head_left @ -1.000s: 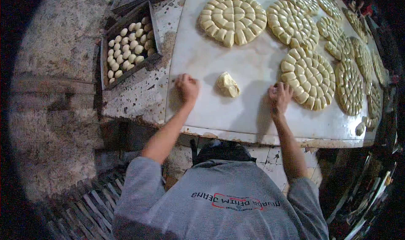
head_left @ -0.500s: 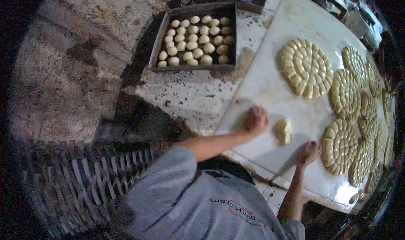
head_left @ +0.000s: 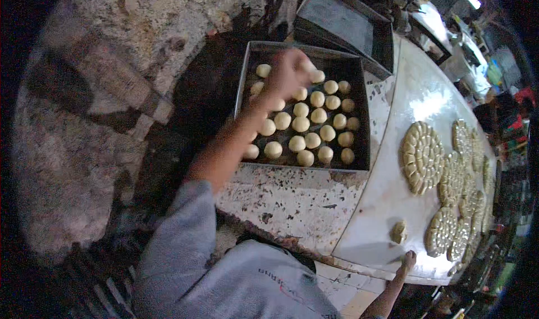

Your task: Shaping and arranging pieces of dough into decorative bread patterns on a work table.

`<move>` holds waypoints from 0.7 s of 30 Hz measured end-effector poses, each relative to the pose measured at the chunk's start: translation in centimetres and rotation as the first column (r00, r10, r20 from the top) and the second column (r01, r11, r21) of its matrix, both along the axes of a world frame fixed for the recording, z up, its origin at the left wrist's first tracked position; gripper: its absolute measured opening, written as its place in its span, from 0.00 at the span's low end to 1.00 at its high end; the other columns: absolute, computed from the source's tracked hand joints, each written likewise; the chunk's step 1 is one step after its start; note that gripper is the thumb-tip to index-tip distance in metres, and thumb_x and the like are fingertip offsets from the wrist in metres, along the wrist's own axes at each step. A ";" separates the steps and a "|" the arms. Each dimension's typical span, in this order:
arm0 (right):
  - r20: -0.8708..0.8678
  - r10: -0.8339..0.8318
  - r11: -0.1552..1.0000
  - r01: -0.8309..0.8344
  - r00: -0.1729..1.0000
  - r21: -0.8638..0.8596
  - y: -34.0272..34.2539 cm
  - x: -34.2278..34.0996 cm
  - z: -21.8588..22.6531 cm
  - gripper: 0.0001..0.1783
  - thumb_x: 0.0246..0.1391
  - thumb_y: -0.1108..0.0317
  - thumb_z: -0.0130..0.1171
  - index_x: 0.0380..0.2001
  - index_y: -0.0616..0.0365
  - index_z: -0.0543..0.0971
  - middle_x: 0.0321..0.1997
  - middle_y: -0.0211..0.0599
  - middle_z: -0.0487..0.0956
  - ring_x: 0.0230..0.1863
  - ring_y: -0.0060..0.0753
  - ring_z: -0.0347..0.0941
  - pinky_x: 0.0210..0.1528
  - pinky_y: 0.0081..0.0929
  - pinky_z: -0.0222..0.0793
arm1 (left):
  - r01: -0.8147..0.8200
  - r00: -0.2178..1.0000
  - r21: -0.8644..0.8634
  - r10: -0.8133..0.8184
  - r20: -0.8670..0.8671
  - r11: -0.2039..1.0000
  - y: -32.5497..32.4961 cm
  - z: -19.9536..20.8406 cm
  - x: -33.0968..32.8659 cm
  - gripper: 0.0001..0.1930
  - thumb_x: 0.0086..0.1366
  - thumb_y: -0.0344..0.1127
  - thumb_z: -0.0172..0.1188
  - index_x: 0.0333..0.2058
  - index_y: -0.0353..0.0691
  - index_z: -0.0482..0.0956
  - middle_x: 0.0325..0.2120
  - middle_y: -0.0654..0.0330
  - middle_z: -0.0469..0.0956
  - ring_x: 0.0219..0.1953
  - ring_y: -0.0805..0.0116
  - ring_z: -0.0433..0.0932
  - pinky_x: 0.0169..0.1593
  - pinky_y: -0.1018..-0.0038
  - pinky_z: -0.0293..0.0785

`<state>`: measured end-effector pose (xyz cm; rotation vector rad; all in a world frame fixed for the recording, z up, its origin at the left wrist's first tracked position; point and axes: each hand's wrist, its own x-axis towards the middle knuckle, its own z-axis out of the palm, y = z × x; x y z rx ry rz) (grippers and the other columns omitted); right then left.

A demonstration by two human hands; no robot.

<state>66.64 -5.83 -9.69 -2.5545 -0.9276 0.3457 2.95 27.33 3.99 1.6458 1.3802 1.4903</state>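
Note:
My left hand (head_left: 291, 71) is over the far part of a dark metal tray (head_left: 368, 122). Its fingers are curled and slightly blurred; whatever they hold is hidden. Close to its fingertips sits a round dough ball (head_left: 318, 76), and many more pale dough balls (head_left: 301, 124) lie spread on the tray, some covered by my forearm. Down on the white worktop my right hand (head_left: 410, 258) rests with fingers drawn together, too small to show any contents. A lump of dough (head_left: 399, 232) lies just beyond it on the worktop.
Several large flat dough rounds scored into segments (head_left: 424, 157) cover the right part of the white worktop (head_left: 370, 207). Behind the ball tray stands another dark metal tray (head_left: 342, 24). A speckled ledge (head_left: 281, 201) runs along the tray's near side. Clutter fills the far right.
My left hand has gone from the worktop by the dough lump up to the tray of balls. The view has swung left, while my right hand stays near the dough lump.

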 end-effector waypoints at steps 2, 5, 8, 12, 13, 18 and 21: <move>-0.672 0.243 0.870 0.149 0.700 0.469 0.5 -1.0 0.8 0.31 0.46 0.51 0.55 0.49 0.62 0.68 0.42 0.43 0.72 0.43 0.39 0.68 0.44 0.32 0.66 | -0.380 0.905 0.335 0.421 -0.055 0.862 6.8 -3.5 -6.1 0.12 0.49 0.30 0.62 0.33 0.36 0.72 0.29 0.52 0.75 0.33 0.57 0.76 0.34 0.66 0.72; -0.693 0.581 0.707 0.159 0.427 0.689 10.7 -12.1 7.6 0.24 0.58 0.61 0.44 0.55 0.63 0.62 0.58 0.41 0.61 0.54 0.33 0.63 0.58 0.31 0.58 | -0.462 0.783 0.315 0.548 -0.295 0.829 9.9 -13.9 -13.1 0.19 0.50 0.30 0.62 0.42 0.34 0.71 0.39 0.48 0.74 0.42 0.52 0.73 0.45 0.65 0.70; 0.179 0.653 0.526 -0.610 0.736 0.593 19.2 -22.0 17.2 0.27 0.59 0.58 0.41 0.57 0.63 0.59 0.60 0.43 0.61 0.59 0.38 0.58 0.58 0.36 0.57 | -0.417 0.874 0.317 0.471 -0.117 0.852 7.2 -12.3 -14.4 0.23 0.55 0.35 0.59 0.48 0.32 0.68 0.47 0.46 0.70 0.51 0.54 0.69 0.54 0.66 0.64; 0.018 0.650 0.330 -0.304 0.760 0.894 35.6 -37.2 19.7 0.15 0.57 0.62 0.45 0.41 0.61 0.66 0.43 0.37 0.66 0.43 0.33 0.63 0.44 0.35 0.62 | -0.206 0.916 -0.185 0.256 0.309 0.961 -8.7 -4.7 -8.5 0.17 0.62 0.40 0.52 0.46 0.34 0.69 0.43 0.52 0.72 0.47 0.66 0.70 0.52 0.71 0.65; 0.071 0.663 0.230 -0.293 0.745 0.928 41.0 -46.3 19.1 0.11 0.55 0.64 0.47 0.34 0.61 0.68 0.35 0.33 0.68 0.36 0.30 0.65 0.37 0.33 0.64 | -0.214 0.861 -0.205 0.283 0.423 0.955 -12.4 -4.8 -6.8 0.17 0.62 0.39 0.52 0.46 0.35 0.69 0.42 0.55 0.72 0.46 0.68 0.70 0.51 0.73 0.65; 0.087 0.882 0.183 -0.508 0.463 0.842 39.1 -55.0 10.3 0.19 0.50 0.59 0.52 0.43 0.56 0.67 0.44 0.44 0.68 0.42 0.46 0.66 0.41 0.35 0.65 | 0.044 0.886 -0.272 0.088 0.456 0.961 -22.2 -5.8 0.2 0.12 0.60 0.34 0.52 0.41 0.34 0.70 0.39 0.58 0.72 0.40 0.73 0.70 0.48 0.76 0.65; 0.172 0.814 0.459 -0.796 0.555 0.393 37.9 -51.1 2.9 0.39 0.41 0.52 0.63 0.55 0.56 0.61 0.55 0.56 0.63 0.53 0.58 0.61 0.50 0.44 0.64 | 0.176 0.932 -0.298 -0.062 0.356 0.938 -24.0 -5.8 4.8 0.09 0.60 0.32 0.52 0.37 0.34 0.72 0.38 0.59 0.72 0.38 0.73 0.70 0.45 0.76 0.66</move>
